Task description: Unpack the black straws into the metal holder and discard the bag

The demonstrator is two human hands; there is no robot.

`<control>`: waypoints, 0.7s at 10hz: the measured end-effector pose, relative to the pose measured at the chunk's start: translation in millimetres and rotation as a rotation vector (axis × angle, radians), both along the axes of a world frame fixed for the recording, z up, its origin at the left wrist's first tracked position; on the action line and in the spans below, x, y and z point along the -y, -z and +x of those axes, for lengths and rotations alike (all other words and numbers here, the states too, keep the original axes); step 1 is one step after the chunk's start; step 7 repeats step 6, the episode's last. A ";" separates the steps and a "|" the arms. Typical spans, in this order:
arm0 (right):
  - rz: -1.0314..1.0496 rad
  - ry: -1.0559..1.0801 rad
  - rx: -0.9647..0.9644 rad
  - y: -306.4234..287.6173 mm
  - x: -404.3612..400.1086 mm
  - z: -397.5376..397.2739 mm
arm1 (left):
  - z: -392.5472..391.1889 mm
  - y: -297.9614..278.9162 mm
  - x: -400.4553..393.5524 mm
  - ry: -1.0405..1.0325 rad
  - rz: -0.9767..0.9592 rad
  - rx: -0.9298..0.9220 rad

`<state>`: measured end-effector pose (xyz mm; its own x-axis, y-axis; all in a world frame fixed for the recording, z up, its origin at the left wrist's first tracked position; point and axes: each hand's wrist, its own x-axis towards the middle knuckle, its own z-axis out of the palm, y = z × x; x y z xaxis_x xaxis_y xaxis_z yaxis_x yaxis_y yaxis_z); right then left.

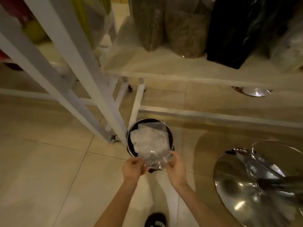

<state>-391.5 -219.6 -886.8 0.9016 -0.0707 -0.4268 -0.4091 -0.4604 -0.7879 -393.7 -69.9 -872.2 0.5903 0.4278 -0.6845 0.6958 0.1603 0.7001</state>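
A clear plastic bag [154, 153] hangs flat over a round black bin [130, 145] with a metal rim on the tiled floor. My left hand [133, 168] pinches the bag's near left corner. My right hand [176, 170] pinches its near right corner. White crumpled paper lies inside the bin under the bag. No straws and no metal holder are in view.
A white shelf frame [91, 89] stands just left of the bin. A low shelf [180, 69] behind it carries several large bags. A shiny metal stool base [255, 185] sits on the floor at the right. My dark shoe [155, 220] is below.
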 end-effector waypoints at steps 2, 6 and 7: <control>-0.156 -0.242 -0.009 51.5 -13.0 12.0 | 17.1 64.4 -14.4 -0.008 -0.119 -0.136; 0.207 -0.080 -0.129 -187.3 17.8 41.1 | 20.2 -165.0 -9.0 0.445 -0.038 -0.123; 0.207 -0.080 -0.129 -187.3 17.8 41.1 | 20.2 -165.0 -9.0 0.445 -0.038 -0.123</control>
